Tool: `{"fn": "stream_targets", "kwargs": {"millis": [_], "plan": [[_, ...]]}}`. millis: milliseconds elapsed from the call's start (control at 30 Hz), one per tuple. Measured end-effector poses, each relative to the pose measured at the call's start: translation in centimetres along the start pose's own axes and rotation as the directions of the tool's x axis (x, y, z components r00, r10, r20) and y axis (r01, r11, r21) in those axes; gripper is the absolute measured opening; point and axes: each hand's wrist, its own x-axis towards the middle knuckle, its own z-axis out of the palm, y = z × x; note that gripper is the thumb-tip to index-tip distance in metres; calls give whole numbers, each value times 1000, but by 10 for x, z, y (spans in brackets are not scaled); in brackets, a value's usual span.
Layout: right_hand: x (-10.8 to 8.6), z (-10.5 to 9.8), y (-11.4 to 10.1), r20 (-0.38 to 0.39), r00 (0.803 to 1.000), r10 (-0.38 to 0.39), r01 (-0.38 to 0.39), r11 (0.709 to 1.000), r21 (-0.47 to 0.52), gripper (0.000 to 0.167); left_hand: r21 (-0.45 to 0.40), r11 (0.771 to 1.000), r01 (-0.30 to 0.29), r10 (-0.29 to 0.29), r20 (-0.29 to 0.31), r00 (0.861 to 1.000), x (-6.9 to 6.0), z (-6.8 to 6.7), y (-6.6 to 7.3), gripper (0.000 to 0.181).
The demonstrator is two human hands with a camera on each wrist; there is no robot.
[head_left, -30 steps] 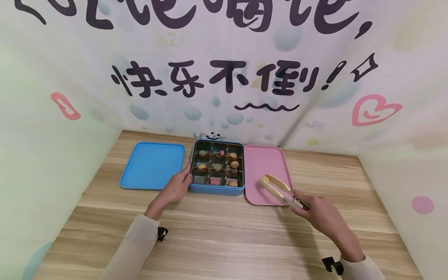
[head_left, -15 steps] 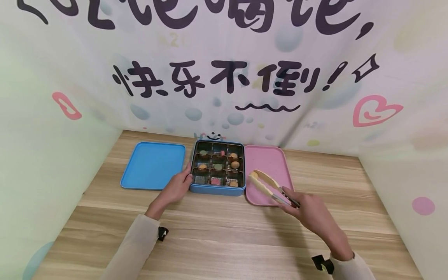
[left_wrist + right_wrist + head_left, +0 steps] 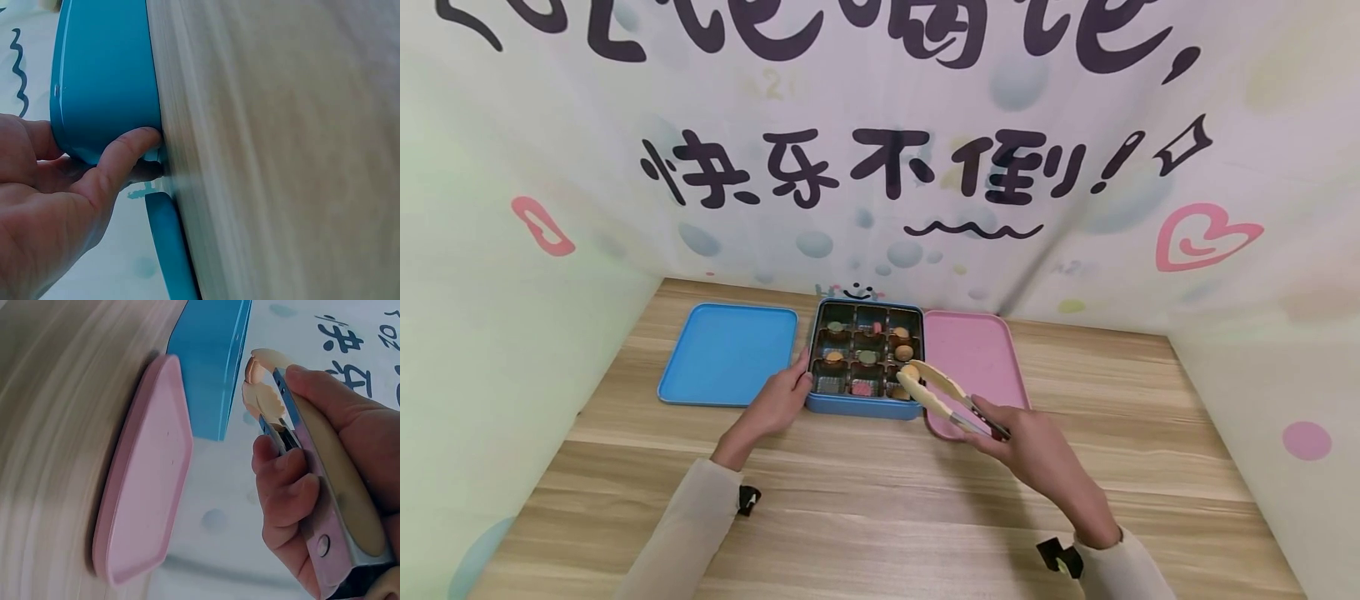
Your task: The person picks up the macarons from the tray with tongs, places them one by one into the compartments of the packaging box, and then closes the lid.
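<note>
A blue box (image 3: 865, 407) with a dark divided insert holds several small round pieces in green, pink and orange. My left hand (image 3: 781, 398) rests against the box's left side; in the left wrist view the left hand (image 3: 69, 194) touches the corner of the blue box (image 3: 109, 69), thumb on its side. With my right hand (image 3: 1048, 454) I grip tongs (image 3: 942, 398), whose cream tips pinch an orange-tan round piece (image 3: 911, 372) over the box's front right compartment. The right wrist view shows the right hand (image 3: 337, 469) curled round the tongs (image 3: 337, 494), above box level.
A blue tray (image 3: 727, 354) lies left of the box, and a pink tray (image 3: 973, 350) touches or nearly touches its right side. Behind them rises a printed wall cloth (image 3: 865, 242). All stand on a wood-grain table (image 3: 850, 500).
My right hand has moved left, carrying the tongs and the pinched piece from over the pink tray to over the box's right edge. The left hand has stayed at the box.
</note>
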Motion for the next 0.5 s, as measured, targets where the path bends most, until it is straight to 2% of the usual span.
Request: {"fn": "stream_targets", "kwargs": {"millis": [200, 500], "plan": [[8, 12, -12, 10, 1000, -22, 22, 999, 50, 58, -4, 1000, -1, 1, -3, 1000, 1, 1, 0, 57], [19, 25, -30, 42, 999, -14, 11, 997, 80, 59, 7, 1000, 6, -6, 0, 1000, 0, 0, -1, 57]]}}
